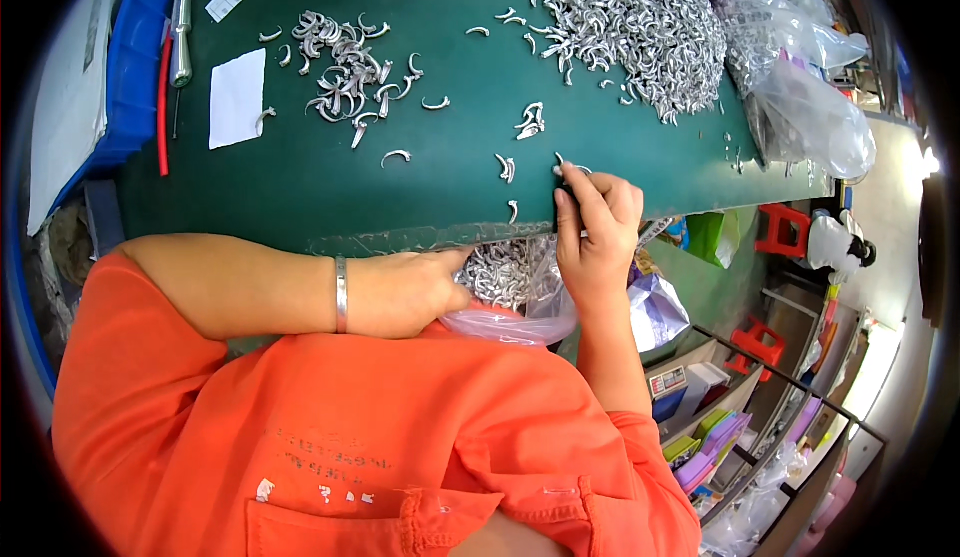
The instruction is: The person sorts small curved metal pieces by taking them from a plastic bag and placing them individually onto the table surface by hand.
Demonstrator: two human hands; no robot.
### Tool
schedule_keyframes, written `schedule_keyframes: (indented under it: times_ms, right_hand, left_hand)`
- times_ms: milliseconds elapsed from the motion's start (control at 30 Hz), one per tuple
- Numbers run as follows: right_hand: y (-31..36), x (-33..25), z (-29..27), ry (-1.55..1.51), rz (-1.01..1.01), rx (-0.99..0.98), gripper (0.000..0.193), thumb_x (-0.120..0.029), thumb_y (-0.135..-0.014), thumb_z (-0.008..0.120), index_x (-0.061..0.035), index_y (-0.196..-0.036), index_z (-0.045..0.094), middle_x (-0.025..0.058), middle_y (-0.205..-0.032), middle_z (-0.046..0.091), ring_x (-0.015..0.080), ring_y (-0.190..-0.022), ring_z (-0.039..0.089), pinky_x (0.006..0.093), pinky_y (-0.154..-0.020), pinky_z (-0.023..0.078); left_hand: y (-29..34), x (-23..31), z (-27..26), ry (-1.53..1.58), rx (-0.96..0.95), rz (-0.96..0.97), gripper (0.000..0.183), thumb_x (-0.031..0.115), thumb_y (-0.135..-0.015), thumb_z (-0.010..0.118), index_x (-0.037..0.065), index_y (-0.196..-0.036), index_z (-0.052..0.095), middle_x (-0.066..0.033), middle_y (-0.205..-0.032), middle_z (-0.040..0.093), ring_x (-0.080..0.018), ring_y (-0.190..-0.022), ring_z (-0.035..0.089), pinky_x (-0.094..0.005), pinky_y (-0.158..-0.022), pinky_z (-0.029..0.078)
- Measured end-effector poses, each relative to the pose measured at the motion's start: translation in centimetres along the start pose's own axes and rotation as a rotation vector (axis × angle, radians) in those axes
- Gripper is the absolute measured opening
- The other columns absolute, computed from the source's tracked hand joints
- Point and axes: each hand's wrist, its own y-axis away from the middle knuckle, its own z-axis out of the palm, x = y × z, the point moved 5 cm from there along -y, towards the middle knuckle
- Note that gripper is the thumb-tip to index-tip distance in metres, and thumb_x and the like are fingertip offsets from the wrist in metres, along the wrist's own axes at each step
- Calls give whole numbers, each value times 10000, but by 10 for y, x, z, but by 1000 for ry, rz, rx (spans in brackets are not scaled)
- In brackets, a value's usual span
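My right hand (pixel 603 227) is at the table's near edge, its thumb and fingers pinching a small curved silver metal piece (pixel 561 162). Just left of it lie a few loose pieces, among them a small pair (pixel 506 168) and a single one (pixel 513 212). Below the edge, my left hand (pixel 415 292) is at the left side of an opened clear plastic bag (pixel 510 327), seemingly gripping its rim; the fingertips are partly hidden. Many of the same curved pieces (pixel 497 275) fill the bag, which sits between my hands against my front.
A big heap of silver pieces (pixel 625 32) covers the far right of the green table (pixel 440 182); a smaller pile (pixel 350 77) lies left. White paper (pixel 237 99), a red stick (pixel 164 107) and a blue bin (pixel 140 67) are far left. Plastic bags (pixel 815 107) crowd the right edge.
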Motion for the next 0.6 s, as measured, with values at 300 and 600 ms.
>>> schedule_keyframes:
  times_ms: [300, 600]
  right_hand:
    - [13, 11, -14, -176, 28, 63, 216, 73, -716, 717, -36, -899, 676, 85, -861, 634, 258, -790, 578, 356, -704, 450]
    - [14, -8, -4, -396, -155, -220, 198, -11, -706, 740, -53, -894, 694, 59, -878, 617, 247, -829, 570, 353, -704, 410]
  left_hand:
    - [-3, 2, -1, 32, -20, -28, 208, 50, -759, 627, 8, -959, 662, -401, -1383, 331, -496, -1088, 560, -465, -926, 490]
    - [-3, 2, -3, 52, 8, -3, 241, 46, -764, 622, 12, -998, 668, -403, -1370, 345, -492, -1083, 565, -457, -911, 499]
